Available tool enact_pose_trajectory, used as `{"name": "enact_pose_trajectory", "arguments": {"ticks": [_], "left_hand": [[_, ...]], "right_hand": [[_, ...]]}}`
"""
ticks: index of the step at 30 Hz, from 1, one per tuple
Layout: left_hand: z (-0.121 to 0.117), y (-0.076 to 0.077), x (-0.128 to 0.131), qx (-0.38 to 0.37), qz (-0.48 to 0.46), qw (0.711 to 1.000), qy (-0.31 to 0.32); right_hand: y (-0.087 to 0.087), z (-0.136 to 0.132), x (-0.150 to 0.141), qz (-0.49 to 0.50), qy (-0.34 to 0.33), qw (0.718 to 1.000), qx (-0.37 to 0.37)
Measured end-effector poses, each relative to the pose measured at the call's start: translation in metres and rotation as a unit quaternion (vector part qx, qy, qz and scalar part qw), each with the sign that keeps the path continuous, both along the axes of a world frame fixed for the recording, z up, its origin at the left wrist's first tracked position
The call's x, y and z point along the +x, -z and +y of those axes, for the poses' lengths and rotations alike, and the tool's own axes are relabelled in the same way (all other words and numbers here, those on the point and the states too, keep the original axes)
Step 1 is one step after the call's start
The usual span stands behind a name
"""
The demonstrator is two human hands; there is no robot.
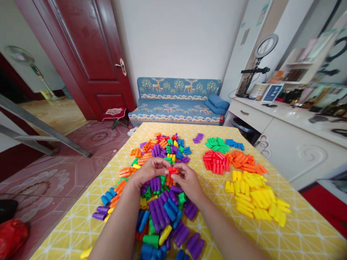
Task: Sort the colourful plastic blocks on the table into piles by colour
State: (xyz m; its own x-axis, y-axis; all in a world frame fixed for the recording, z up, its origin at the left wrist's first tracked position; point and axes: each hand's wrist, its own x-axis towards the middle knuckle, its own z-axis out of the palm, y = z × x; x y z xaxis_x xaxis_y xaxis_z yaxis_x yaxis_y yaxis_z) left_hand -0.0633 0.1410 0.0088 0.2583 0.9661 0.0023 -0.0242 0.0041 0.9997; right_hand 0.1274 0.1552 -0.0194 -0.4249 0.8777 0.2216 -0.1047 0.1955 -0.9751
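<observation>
Between the fingertips of both hands is a small red plastic toy block (172,170), rounded like a peg. My left hand (153,170) pinches it from the left, while my right hand (187,179) grips its other side. Below and around the hands spreads a mixed heap of similar blocks, among them purple blocks (158,213), blue blocks (171,208) and orange blocks (118,189). To the right of my hands lie single-colour piles: red blocks (216,161), orange blocks (245,161), yellow blocks (257,195), green blocks (217,144) and blue blocks (234,144).
A yellow patterned cloth covers the table (211,220). Purple blocks (198,138) sit apart near its far edge. Beyond stands a blue sofa (177,104), with a small stool (115,113) by the door. A white dresser (298,133) flanks the table's right side.
</observation>
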Motion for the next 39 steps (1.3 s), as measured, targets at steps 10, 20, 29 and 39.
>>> {"name": "enact_pose_trajectory", "arguments": {"ticks": [10,20,29,39], "left_hand": [[0.001,0.0,0.004,0.028,0.062,0.998,0.005],[0.004,0.004,0.002,0.031,0.035,0.993,-0.108],[0.005,0.004,0.002,0.048,0.069,0.988,-0.133],[0.003,-0.001,0.002,0.059,0.083,0.98,-0.169]], "right_hand": [[-0.008,-0.014,0.001,0.012,0.049,0.995,0.084],[-0.053,0.061,0.083,-0.303,0.215,0.899,0.233],[-0.067,0.103,0.136,-0.654,0.188,0.663,0.311],[-0.056,0.099,0.124,-0.685,0.207,0.637,0.285]]}}
